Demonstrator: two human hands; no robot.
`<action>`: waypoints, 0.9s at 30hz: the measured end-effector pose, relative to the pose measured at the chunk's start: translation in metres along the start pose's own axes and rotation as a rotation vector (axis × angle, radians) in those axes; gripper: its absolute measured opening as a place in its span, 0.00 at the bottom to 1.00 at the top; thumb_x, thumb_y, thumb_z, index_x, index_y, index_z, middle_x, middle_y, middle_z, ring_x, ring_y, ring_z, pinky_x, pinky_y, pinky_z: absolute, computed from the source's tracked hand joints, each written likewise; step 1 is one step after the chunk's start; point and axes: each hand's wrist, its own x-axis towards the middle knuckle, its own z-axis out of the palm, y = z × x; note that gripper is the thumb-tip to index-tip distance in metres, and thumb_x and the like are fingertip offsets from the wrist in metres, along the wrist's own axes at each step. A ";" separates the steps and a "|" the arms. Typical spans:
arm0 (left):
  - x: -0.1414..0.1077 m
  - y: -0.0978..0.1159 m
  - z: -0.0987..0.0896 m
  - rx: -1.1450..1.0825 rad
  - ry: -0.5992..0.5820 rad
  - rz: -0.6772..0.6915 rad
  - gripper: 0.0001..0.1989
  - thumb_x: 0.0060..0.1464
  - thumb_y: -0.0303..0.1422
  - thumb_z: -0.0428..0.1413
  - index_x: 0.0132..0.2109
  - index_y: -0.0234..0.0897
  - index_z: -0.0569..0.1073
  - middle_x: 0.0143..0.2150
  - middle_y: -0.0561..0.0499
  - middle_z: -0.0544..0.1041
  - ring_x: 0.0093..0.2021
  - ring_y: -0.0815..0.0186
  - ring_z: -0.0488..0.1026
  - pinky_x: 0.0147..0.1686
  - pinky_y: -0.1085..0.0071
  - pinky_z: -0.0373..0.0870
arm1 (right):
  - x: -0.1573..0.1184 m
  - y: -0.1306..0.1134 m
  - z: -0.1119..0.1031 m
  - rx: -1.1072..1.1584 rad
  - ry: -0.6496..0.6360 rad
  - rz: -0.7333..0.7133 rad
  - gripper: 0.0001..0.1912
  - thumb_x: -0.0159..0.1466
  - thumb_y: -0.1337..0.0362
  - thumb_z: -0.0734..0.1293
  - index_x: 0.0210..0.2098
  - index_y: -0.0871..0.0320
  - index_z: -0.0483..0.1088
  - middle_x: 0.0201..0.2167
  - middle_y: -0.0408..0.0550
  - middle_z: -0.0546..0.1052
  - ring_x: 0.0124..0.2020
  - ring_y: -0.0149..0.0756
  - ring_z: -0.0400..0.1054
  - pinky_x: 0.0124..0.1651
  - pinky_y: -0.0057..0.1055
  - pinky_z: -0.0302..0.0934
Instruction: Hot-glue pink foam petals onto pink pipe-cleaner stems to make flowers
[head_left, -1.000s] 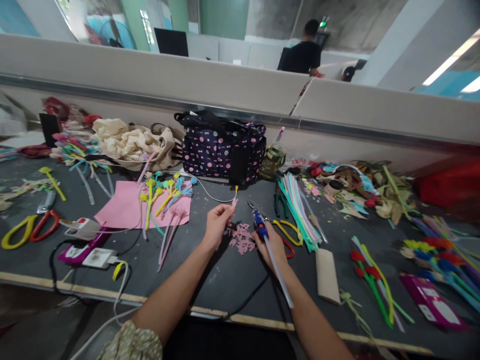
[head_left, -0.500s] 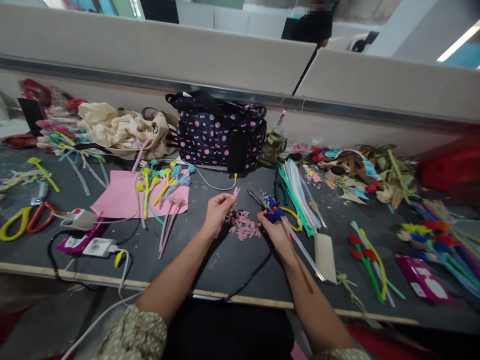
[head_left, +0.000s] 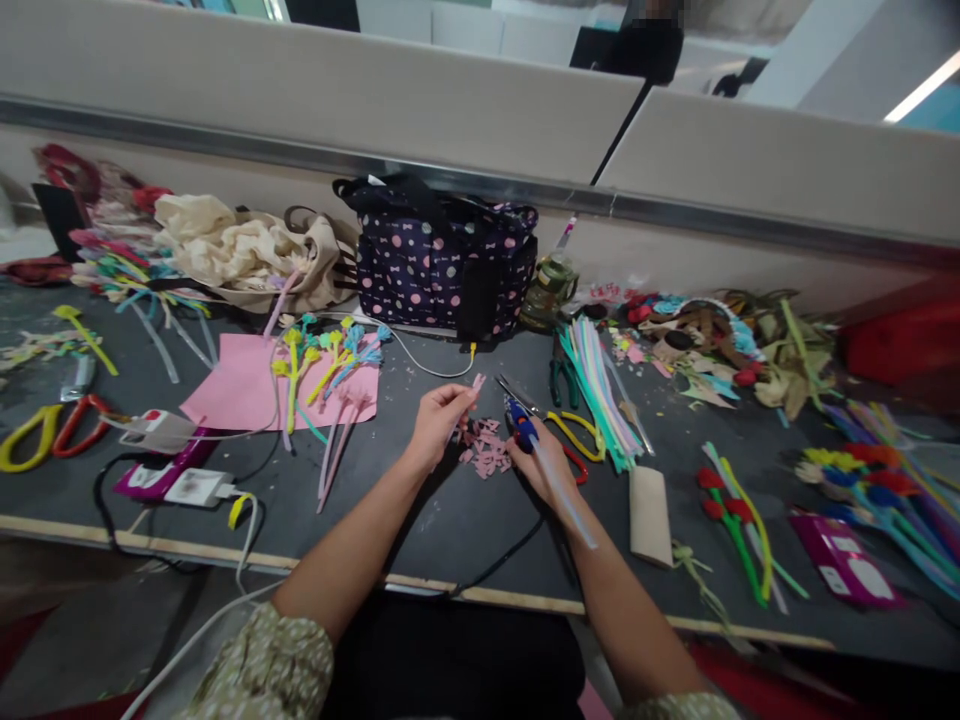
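Desk [head_left: 450, 520]: dark grey matte top, pale wood front edge, beige partition wall behind. Left hand [head_left: 436, 420] pinches a small pink foam piece [head_left: 474, 384] above a heap of pink cutouts [head_left: 486, 452]. Right hand [head_left: 547, 465] grips a blue glue gun [head_left: 523, 432], translucent stick trailing back. Polka-dot fabric bag [head_left: 442, 265] sits behind, pink paper sheet [head_left: 240, 395] to the left.

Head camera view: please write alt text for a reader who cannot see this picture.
A person's left hand pinches a small pink piece while the right hand holds a blue glue gun over a pile of pink cut-outs on a dark worktable. Around them lie scissors, pipe-cleaner flowers, pink paper and a polka-dot bag.
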 end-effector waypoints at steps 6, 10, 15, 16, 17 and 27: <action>-0.002 0.000 0.000 0.037 -0.061 -0.046 0.16 0.42 0.42 0.65 0.31 0.33 0.75 0.24 0.54 0.72 0.18 0.75 0.63 0.18 0.78 0.60 | 0.003 0.002 0.000 0.461 0.004 0.177 0.14 0.51 0.54 0.69 0.29 0.58 0.66 0.19 0.40 0.71 0.19 0.32 0.64 0.22 0.27 0.57; -0.002 -0.002 0.000 0.002 -0.145 -0.079 0.17 0.42 0.42 0.66 0.31 0.33 0.74 0.24 0.53 0.72 0.19 0.75 0.64 0.19 0.77 0.63 | 0.002 -0.002 -0.003 0.658 0.043 0.185 0.18 0.48 0.55 0.73 0.31 0.58 0.66 0.24 0.42 0.73 0.21 0.31 0.65 0.23 0.26 0.59; -0.004 -0.001 0.000 -0.024 -0.314 -0.165 0.17 0.43 0.42 0.66 0.32 0.31 0.75 0.32 0.45 0.78 0.23 0.71 0.72 0.24 0.75 0.68 | 0.001 -0.006 -0.003 0.762 0.072 0.180 0.20 0.47 0.54 0.75 0.31 0.57 0.65 0.24 0.41 0.74 0.21 0.31 0.66 0.22 0.26 0.60; -0.005 -0.001 0.001 -0.027 -0.347 -0.192 0.18 0.43 0.42 0.66 0.33 0.31 0.75 0.34 0.43 0.79 0.24 0.70 0.73 0.24 0.74 0.69 | 0.001 -0.007 -0.002 0.774 0.079 0.183 0.20 0.47 0.54 0.75 0.32 0.57 0.65 0.24 0.41 0.74 0.22 0.31 0.67 0.22 0.27 0.61; -0.006 -0.001 0.001 -0.026 -0.379 -0.220 0.18 0.44 0.42 0.66 0.34 0.31 0.75 0.35 0.42 0.79 0.25 0.69 0.74 0.24 0.74 0.70 | 0.001 -0.007 -0.001 0.783 0.084 0.187 0.20 0.47 0.54 0.75 0.32 0.57 0.65 0.24 0.41 0.74 0.22 0.31 0.67 0.22 0.27 0.61; -0.005 -0.006 -0.002 -0.043 -0.485 -0.308 0.17 0.48 0.41 0.64 0.36 0.30 0.72 0.36 0.41 0.79 0.26 0.65 0.77 0.28 0.69 0.75 | 0.001 -0.003 0.004 0.743 0.166 0.159 0.19 0.46 0.53 0.77 0.30 0.57 0.70 0.22 0.40 0.75 0.19 0.31 0.66 0.24 0.30 0.63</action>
